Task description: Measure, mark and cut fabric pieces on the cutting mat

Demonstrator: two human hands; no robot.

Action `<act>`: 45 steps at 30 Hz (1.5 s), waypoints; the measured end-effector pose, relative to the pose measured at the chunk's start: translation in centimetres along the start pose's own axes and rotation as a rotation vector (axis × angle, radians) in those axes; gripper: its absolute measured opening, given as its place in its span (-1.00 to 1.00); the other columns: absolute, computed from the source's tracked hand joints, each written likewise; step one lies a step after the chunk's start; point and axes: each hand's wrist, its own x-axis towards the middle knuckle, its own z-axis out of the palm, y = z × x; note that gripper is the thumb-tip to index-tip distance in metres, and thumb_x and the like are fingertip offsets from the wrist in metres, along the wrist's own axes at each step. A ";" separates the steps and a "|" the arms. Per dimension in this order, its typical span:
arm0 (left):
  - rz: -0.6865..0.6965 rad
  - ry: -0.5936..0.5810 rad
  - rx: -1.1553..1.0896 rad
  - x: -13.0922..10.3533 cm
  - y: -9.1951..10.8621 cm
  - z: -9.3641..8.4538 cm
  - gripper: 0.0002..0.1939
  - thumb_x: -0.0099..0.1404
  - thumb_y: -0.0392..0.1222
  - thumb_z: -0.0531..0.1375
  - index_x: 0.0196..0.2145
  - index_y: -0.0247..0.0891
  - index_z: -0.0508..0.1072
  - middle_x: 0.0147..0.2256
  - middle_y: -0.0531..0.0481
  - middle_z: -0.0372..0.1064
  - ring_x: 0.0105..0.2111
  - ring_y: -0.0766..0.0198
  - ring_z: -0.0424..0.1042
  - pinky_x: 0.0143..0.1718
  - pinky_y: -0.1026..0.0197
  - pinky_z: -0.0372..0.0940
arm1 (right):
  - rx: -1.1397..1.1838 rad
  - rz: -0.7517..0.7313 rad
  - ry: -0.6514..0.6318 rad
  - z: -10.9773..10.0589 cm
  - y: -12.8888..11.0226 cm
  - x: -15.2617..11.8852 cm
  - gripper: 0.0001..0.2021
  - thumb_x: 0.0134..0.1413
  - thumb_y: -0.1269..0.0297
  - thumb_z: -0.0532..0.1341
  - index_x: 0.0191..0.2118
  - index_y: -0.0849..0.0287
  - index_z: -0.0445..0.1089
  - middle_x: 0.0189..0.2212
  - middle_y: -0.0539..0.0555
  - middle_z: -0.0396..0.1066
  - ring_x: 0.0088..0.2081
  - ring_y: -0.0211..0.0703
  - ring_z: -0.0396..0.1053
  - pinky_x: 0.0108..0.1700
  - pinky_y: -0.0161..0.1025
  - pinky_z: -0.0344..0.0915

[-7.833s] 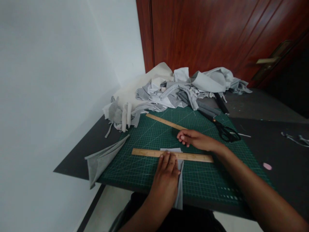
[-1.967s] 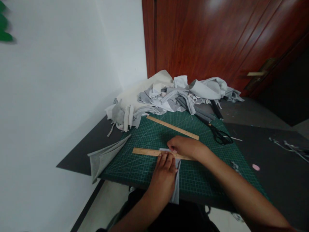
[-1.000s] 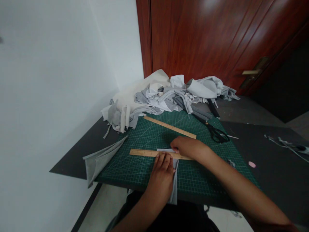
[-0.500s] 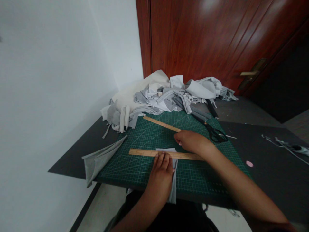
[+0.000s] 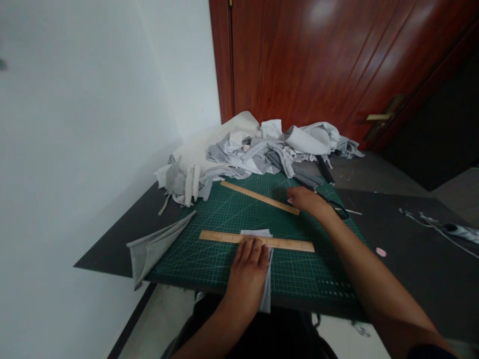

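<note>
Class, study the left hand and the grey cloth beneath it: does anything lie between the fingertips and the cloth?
Yes: a wooden ruler lies across the grey cloth, under the fingertips of the left hand. Whether the palm touches the cloth is hidden.

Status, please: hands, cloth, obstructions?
Left hand on nearer wooden ruler across folded grey cloth. Right hand over green gridded mat, grip unclear. Black scissors partly hidden.

Right hand point(image 5: 302, 198) now off nearer ruler point(image 5: 288, 244), beside scissors point(image 5: 340, 205)

The mat point(image 5: 224, 214) is green with a pale grid, the nearer ruler point(image 5: 286, 243) tan, the cloth strip point(image 5: 266, 296) grey.
</note>
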 end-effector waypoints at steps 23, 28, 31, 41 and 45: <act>0.033 -0.088 -0.063 0.2 0.4 -0.4 -0.64 0.49 -0.35 0.08 0.18 -0.26 0.45 0.18 -0.14 0.43 0.21 -0.01 0.37 0.21 -0.06 0.34 | -0.157 -0.251 -0.387 -1.2 -9.5 -6.1 -0.61 -0.13 0.22 0.51 -0.12 0.23 0.64 -0.14 0.27 0.64 -0.10 0.21 0.59 -0.26 -0.18 0.34; 0.046 -0.151 -0.115 0.8 -0.2 -1.1 -0.63 0.46 -0.36 0.10 0.17 -0.27 0.44 0.19 -0.18 0.40 0.24 -0.03 0.31 0.22 -0.09 0.30 | -0.069 -0.247 -0.337 -0.6 -7.5 -4.3 -0.74 0.09 0.18 0.37 -0.14 0.20 0.63 -0.17 0.22 0.63 -0.14 0.11 0.57 -0.29 -0.22 0.28; 0.070 -0.170 -0.184 0.8 -1.3 -2.1 -0.57 0.38 -0.46 0.10 0.14 -0.22 0.47 0.17 -0.14 0.40 0.25 0.00 0.30 0.23 -0.05 0.28 | -0.044 -0.191 -0.252 -0.2 -6.9 -3.7 -0.71 0.22 0.16 0.28 -0.06 0.22 0.58 -0.08 0.25 0.60 -0.08 0.06 0.54 -0.21 -0.24 0.29; 0.056 -0.130 -0.297 0.7 -4.3 -5.6 -0.94 0.39 -0.24 0.25 -0.30 -0.20 0.48 -0.12 -0.01 0.45 0.05 0.10 0.40 0.29 -0.08 0.18 | 0.046 -0.168 0.010 0.5 -9.5 -4.1 -0.70 0.41 0.26 0.09 0.09 0.25 0.44 0.06 0.31 0.50 0.03 0.02 0.49 -0.05 -0.22 0.27; 0.037 -0.106 -0.242 0.7 -3.5 -5.1 -0.92 0.41 -0.18 0.25 -0.25 -0.23 0.49 -0.08 -0.06 0.46 0.08 0.04 0.40 0.28 -0.10 0.21 | 0.232 -0.408 -0.022 1.6 -10.8 -4.6 -0.79 0.36 0.22 0.17 -0.09 0.20 0.51 -0.14 0.14 0.57 -0.08 -0.11 0.48 -0.11 -0.29 0.24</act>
